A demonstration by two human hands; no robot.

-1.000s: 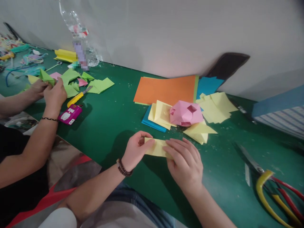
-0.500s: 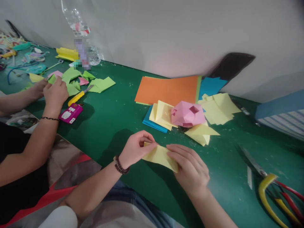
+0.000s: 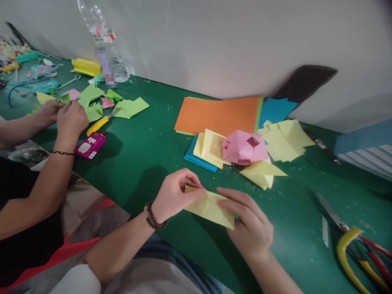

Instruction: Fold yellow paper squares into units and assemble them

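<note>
Between my two hands a folded strip of pale yellow paper is held above the green table. My left hand, with a dark bead bracelet at its wrist, pinches the paper's left end between thumb and fingers. At the other end, my right hand grips the paper with its fingers over the near face; its thumb is hidden behind. Just beyond lie a pink folded paper shape, some yellow folded papers and a stack of yellow sheets on blue paper.
Orange sheets and loose yellow papers lie farther back. Scissors with yellow handles rest at the right. At the left, a co-worker's hands handle green paper beside a yellow craft knife and a purple box. A plastic bottle stands by the wall.
The yellow paper's right end has swung slightly down and right, and the strip now looks flatter. My right hand has shifted a little the same way; my left still pinches its end.
</note>
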